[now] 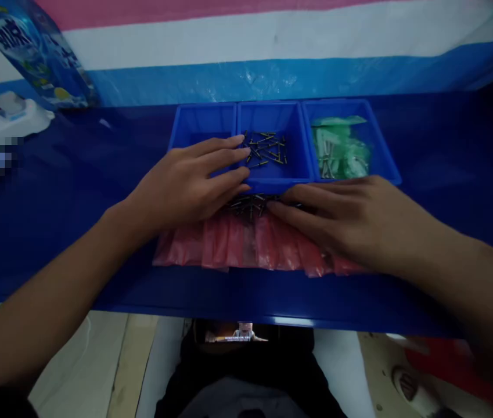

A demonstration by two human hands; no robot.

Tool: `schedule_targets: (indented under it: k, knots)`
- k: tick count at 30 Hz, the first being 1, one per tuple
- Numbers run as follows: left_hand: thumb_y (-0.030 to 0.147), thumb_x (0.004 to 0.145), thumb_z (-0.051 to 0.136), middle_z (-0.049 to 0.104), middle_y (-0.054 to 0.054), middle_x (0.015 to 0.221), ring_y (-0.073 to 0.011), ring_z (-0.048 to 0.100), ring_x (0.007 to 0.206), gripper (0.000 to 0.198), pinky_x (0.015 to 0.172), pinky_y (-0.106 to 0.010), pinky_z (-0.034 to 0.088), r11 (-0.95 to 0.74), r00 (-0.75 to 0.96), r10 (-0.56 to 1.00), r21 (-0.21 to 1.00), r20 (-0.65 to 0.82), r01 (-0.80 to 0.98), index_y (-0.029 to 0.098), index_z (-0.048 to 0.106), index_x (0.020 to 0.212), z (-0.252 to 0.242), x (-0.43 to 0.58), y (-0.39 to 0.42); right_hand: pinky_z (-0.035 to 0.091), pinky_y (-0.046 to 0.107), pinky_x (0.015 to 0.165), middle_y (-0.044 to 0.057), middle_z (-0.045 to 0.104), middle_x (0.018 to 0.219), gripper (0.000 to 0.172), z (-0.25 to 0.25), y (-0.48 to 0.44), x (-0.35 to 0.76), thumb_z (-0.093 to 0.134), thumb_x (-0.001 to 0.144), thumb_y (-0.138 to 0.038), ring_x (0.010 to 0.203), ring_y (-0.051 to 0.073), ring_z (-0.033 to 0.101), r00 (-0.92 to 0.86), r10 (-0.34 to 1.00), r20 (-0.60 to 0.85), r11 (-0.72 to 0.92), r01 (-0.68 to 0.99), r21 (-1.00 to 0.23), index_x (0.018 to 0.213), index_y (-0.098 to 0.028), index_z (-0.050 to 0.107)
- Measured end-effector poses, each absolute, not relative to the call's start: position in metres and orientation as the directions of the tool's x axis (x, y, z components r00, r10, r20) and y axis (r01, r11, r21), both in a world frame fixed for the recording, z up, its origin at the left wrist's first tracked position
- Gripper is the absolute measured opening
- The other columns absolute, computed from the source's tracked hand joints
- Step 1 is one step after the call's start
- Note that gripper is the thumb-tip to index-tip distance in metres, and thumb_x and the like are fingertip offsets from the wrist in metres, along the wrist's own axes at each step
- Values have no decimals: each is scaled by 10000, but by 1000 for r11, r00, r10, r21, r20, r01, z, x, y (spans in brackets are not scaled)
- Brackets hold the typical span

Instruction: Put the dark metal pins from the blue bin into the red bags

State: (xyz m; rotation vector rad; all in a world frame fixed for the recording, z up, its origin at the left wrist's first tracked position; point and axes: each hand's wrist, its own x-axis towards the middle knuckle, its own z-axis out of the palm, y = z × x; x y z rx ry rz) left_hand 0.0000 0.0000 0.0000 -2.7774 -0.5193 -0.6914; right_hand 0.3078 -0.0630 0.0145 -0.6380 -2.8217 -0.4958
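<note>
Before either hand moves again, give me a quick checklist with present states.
1. Metal pieces in the middle bin: ok, scattered loose on its floor.
2. Left hand clear of that bin: not ok, its fingertips overlap the bin's left side in this view.
3. Right hand at the loose pile in front of the bin: ok, fingertips at its edge.
4. Piece gripped in the right hand: cannot tell.
5. Green bags inside the right bin: ok.
6. Red bags all visible: not ok, hands cover part of the row.

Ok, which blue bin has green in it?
The right bin, holding green bags; the middle bin shows loose pins, and the left bin, partly behind the left hand, shows no green.
</note>
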Motion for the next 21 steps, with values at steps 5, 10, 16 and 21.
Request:
schedule_targets:
  k: [5,10,16,21]
  knots:
    - [262,1213,607,818,-119,1442,-271,752,1465,188,1212,-407,702,-888,832,251,-223,495,401,163,745,1295,-1,2,-3,531,338,638,83,817,1040,335,6,-63,303,453,1163,-86,819,206,777,-846,398,355,857,481,185,1235,-106,780]
    - [253,1189,667,829,-151,1399,-297,788,1412,153,1142,-404,746,-887,824,201,-258,530,382,136,742,1253,-2,2,-2,568,278,699,68,806,1088,154,8,-70,296,596,1138,-126,896,158,788,-695,523,494,828,551,-103,1121,-169,743]
    - [235,1190,658,806,-140,1455,-290,757,1463,165,1185,-413,726,-887,835,227,-248,501,390,142,738,1301,-2,-2,-2,518,213,485,-90,719,723,101,18,-75,289,766,1083,-231,525,97,658,-476,805,354,545,357,-759,1144,-241,687]
    - [236,1195,647,812,-109,1448,-276,768,1445,161,1174,-400,729,-867,844,228,-294,484,403,153,734,1302,-2,-2,-2,580,219,497,-30,763,743,115,16,-69,290,789,1094,-264,548,125,715,-385,885,262,401,343,-850,1001,-223,735]
